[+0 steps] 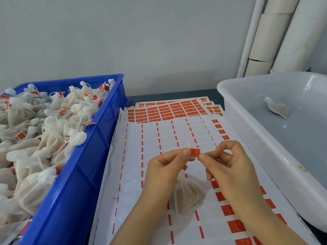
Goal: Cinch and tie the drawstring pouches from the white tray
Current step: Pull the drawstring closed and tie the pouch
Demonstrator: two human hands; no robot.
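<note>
Small white mesh drawstring pouch (187, 195) is hanging below our hands; we are pinching a red paper label (195, 152) between left hand (166, 167) and right hand (228, 163), probably folding it onto the string; next calls for pressing it firmly.

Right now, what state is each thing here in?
Blue crate: piled high with tied, tagged pouches.
White tray: nearly empty, one pouch lying inside.
Red label: pinched between both hands, seemingly folded over a string.
Hanging pouch: filled, dangling below the hands.
Top sheet: mostly peeled, some red labels left at its right.
Left hand: pinching the label.
Right hand: pinching the label.
</note>
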